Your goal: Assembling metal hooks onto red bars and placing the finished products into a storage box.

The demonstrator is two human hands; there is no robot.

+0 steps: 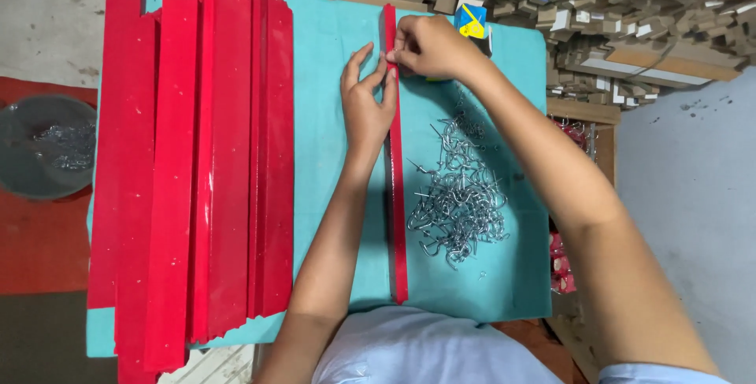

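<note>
The right hand point(429, 44) is pinching its fingertips together at the far part of a narrow red strip point(396, 195), its grip closing on something too small to make out, right at the strip's surface. The left hand point(367, 100) is lying just beside it on the near side, palm down, with its fingers point(356, 65) spreading over the teal counter point(331, 77) and its thumb side pressing against the strip's left edge; it is steadying the strip rather than clenching around it.

The strip is running straight from the far edge of the counter toward the near edge, slightly right of the middle. Just to the right of it a loose heap of silvery metal hooks point(461, 199) is sitting on the teal surface, a few stragglers scattering nearer the person. Behind the right hand, at the far edge, a small blue and yellow box point(471, 20) is peeking out.

On the left side of the counter a wide stack of long red strips point(197, 171) is lying side by side, parallel to the single one and well apart from it. Further left, on the floor, a grey bowl point(24, 171) is holding more metal hooks. Beyond the far right corner, piles of pale wooden pieces point(630, 6) are crowding together.
</note>
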